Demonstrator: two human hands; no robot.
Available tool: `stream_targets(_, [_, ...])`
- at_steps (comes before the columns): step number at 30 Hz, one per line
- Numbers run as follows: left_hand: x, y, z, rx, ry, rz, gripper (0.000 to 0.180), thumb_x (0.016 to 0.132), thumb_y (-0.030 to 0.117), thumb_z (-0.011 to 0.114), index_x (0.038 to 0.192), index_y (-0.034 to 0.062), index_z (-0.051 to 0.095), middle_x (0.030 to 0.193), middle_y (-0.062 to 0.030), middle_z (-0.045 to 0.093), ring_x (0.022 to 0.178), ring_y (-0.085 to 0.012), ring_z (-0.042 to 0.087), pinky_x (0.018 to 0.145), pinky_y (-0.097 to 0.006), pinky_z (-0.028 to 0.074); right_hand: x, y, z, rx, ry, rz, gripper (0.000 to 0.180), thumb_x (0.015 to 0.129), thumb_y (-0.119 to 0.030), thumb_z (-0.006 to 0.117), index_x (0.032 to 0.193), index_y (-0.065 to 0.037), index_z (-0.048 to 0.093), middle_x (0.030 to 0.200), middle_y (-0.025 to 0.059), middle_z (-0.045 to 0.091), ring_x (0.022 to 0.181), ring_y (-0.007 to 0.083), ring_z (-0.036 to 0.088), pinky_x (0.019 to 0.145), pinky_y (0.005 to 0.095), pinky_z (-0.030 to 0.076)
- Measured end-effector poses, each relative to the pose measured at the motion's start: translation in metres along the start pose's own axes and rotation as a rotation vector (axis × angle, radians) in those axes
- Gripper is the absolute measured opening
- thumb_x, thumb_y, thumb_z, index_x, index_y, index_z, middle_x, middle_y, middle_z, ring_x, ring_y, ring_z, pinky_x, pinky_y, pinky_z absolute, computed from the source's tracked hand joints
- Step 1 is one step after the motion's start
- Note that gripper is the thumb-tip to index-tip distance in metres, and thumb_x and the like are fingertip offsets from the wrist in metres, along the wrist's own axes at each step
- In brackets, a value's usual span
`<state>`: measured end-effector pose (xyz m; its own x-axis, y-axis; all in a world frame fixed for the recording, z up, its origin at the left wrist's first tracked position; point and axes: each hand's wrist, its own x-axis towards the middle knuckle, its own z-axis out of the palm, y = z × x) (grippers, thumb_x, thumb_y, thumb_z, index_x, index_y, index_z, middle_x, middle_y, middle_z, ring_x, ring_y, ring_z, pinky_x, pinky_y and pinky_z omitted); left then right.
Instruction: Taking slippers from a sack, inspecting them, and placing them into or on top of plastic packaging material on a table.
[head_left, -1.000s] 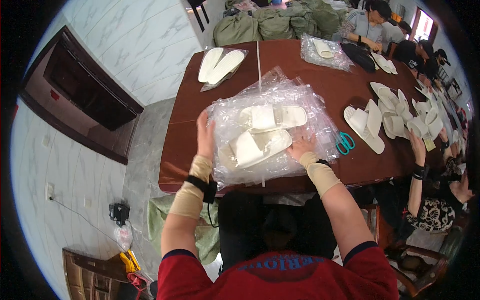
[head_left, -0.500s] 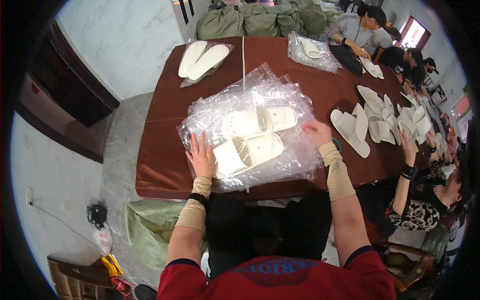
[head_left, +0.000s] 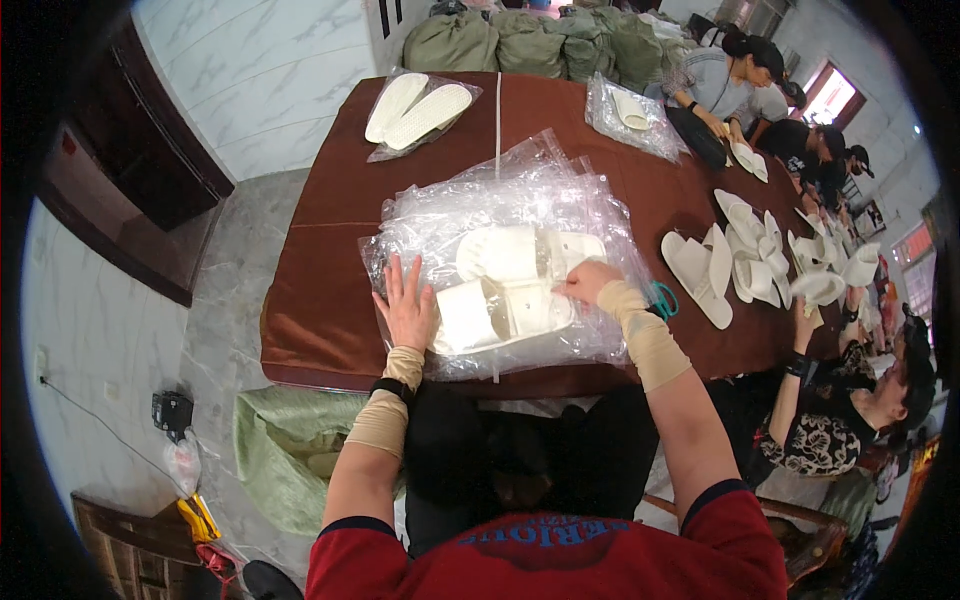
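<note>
So the pair of white slippers [head_left: 470, 315] is lying near the middle of the frame, one above the other with the toe ends to the left, on a messy stack of clear plastic bags [head_left: 510, 205]. Can't tell if they're inside the top bag or just on it. Left hand [head_left: 407, 312] is flat with the fingers spread out, resting on the plastic right by the left end of the lower slipper. Right hand [head_left: 590, 281] is at the other end of the pair, fingers bent in and bunched together, but I honestly can't tell if they're pinching slipper, plastic or nothing. Teal scissors [head_left: 663, 300] sit just right of the stack, partly hidden by the wrist. It's all on a brown-covered table [head_left: 310, 300], with a bagged pair [head_left: 420, 110] at the upper left and a bunch of loose white slippers [head_left: 755, 250] over on the right.
</note>
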<state>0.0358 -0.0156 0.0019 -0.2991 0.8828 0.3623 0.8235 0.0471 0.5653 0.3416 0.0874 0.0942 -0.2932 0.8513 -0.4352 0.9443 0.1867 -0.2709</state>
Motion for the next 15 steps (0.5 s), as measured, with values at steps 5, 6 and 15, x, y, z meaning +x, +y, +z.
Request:
stream_targets(5, [0.004,0.005,0.003,0.041,-0.003,0.004,0.051,0.092,0.032,0.045,0.142,0.0265,0.036,0.153,-0.0067,0.017,0.141,-0.0323,0.016,0.108,-0.063,0.008,0.009,0.037,0.020,0.528,0.179,-0.254,0.035,0.078,-0.041,0.069,0.083,-0.006,0.065,0.061,0.0023,0.055,0.050,0.0162,0.052,0.047,0.0326,0.041])
stream_targets(6, [0.003,0.005,0.002,0.054,-0.012,-0.004,0.052,0.092,0.031,0.047,0.142,0.0266,0.036,0.154,-0.0066,0.017,0.141,-0.0324,0.016,0.108,-0.063,0.009,0.006,0.042,0.017,0.522,0.184,-0.257,0.035,0.078,-0.041,0.069,0.083,-0.006,0.065,0.061,0.0023,0.055,0.050,0.0162,0.052,0.047,0.0326,0.041])
stream_targets(15, [0.000,0.008,0.000,0.186,-0.024,0.016,0.054,0.091,0.032,0.050,0.142,0.0296,0.034,0.154,-0.0073,0.016,0.140,-0.0344,0.017,0.107,-0.064,0.011,0.013,0.059,0.012,0.778,0.437,0.124,0.052,0.070,-0.033,0.077,0.107,-0.004,0.056,0.079,0.0072,0.059,0.060,0.0138,0.055,0.049,0.0273,0.043])
